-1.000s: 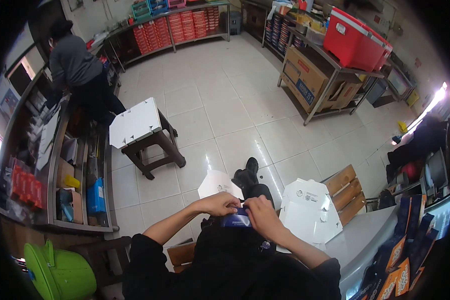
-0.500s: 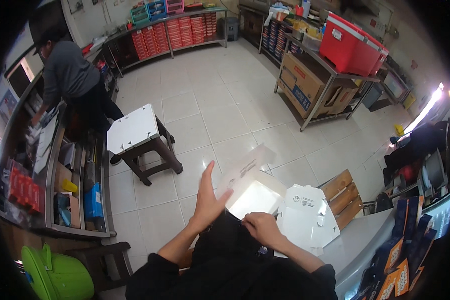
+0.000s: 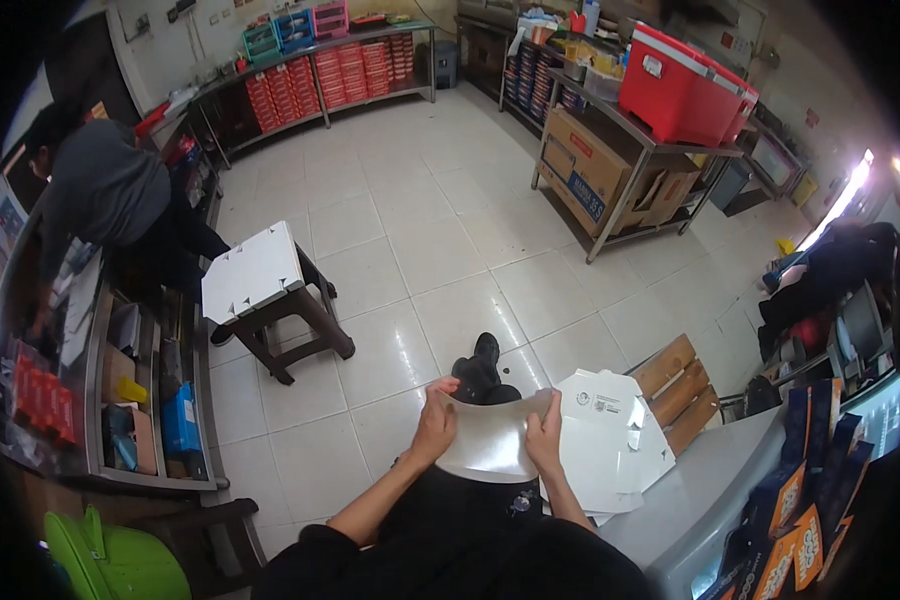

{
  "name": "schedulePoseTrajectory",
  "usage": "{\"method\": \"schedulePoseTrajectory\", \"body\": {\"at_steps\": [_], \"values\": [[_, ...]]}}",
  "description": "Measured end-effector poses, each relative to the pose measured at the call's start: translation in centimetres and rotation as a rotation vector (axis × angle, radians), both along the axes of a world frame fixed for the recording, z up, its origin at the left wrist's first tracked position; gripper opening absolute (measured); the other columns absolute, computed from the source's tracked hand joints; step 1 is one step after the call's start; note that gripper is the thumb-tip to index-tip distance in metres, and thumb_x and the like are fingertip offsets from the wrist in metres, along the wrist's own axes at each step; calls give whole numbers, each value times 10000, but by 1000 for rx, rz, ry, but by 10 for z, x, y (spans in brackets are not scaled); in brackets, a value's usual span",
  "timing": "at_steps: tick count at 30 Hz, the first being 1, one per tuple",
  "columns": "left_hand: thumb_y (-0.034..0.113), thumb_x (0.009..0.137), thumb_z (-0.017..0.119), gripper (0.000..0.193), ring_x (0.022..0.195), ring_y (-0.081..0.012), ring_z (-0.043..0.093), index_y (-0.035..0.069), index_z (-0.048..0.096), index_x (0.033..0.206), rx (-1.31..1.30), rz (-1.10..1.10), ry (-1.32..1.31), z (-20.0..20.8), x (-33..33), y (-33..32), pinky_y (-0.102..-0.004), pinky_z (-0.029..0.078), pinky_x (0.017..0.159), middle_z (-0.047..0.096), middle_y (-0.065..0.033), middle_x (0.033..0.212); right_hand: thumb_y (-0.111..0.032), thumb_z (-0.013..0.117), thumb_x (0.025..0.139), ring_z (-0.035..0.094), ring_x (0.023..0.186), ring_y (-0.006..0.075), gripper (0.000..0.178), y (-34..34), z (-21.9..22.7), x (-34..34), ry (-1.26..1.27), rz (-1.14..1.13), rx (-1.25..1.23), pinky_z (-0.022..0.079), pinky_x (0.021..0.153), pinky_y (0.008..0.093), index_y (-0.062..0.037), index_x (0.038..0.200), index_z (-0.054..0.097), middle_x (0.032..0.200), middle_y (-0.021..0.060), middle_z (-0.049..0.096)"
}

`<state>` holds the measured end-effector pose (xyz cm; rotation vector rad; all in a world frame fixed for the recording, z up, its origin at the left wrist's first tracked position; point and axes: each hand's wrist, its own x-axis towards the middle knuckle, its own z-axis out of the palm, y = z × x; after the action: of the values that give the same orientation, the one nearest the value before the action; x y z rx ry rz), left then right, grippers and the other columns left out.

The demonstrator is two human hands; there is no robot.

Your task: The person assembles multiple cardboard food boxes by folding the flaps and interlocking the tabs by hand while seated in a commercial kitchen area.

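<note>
Over my lap, a white cardboard box piece [image 3: 487, 440] with a glossy, curved surface is held between my hands. My left hand [image 3: 436, 425] grips its left edge, and my right hand [image 3: 544, 432] has its right edge, thumb up on the near side. How the far side is folded cannot be seen. Close by my right hand lie flat white box blanks [image 3: 605, 435] with small printing and cut flaps. Ahead to the left, more flat white cardboard [image 3: 252, 272] rests on a dark stool [image 3: 315, 325].
A wooden slatted chair [image 3: 678, 390] stands beyond the blanks. Dark-blue and orange packets [image 3: 800, 510] are at the lower right, a green bag [image 3: 120, 560] at the lower left. A co-worker [image 3: 110, 185] leans over the left counter. A red cooler [image 3: 670, 90] tops a metal table.
The white box piece has turned and come nearer my lap, its printed flap out of sight. My left hand has lowered onto its edge; my right hand has shifted to the right edge.
</note>
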<state>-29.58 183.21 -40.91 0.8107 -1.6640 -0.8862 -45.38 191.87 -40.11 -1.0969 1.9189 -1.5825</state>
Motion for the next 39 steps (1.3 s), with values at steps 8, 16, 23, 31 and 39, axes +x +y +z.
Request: {"method": "schedulePoseTrajectory", "body": {"at_steps": [8, 16, 23, 31, 39], "values": [[135, 841, 532, 248, 838, -268, 617, -51, 528, 1005, 491, -198, -345, -75, 57, 29, -339, 496, 725, 631, -140, 873, 43, 412, 765, 519, 898, 358, 312, 52, -63, -19, 287, 17, 305, 400, 813, 402, 6, 1030, 573, 1003, 246, 526], [471, 867, 431, 541, 1062, -201, 484, -5, 501, 1114, 1311, -112, 225, -72, 59, 46, -379, 362, 927, 536, -116, 1096, -61, 437, 811, 568, 828, 361, 349, 74, -42, 7, 279, 96, 446, 439, 729, 370, -34, 1154, 499, 873, 222, 587], [518, 864, 392, 493, 946, -181, 522, 112, 511, 1118, 1442, -245, 46, -76, 62, 38, -365, 384, 878, 551, -49, 1058, -623, 355, 819, 472, 1030, 220, 733, 64, -43, -26, -577, 153, 879, 403, 814, 393, 20, 1123, 531, 1104, 166, 536], [640, 844, 162, 716, 1022, -168, 485, 87, 492, 1157, 1251, -345, -88, -83, 43, 4, -304, 413, 831, 546, -67, 1054, -330, 384, 878, 554, 835, 197, 463, 46, -49, -27, -331, 318, 538, 400, 769, 287, 96, 940, 553, 829, 157, 619], [306, 874, 502, 456, 1074, -177, 440, 41, 401, 1231, 912, -259, -208, -131, 70, 23, -320, 354, 919, 397, -122, 1233, -219, 374, 842, 423, 1107, 374, 467, 63, -77, -21, -80, 380, 384, 361, 903, 404, 23, 1240, 342, 1201, 254, 437]]}}
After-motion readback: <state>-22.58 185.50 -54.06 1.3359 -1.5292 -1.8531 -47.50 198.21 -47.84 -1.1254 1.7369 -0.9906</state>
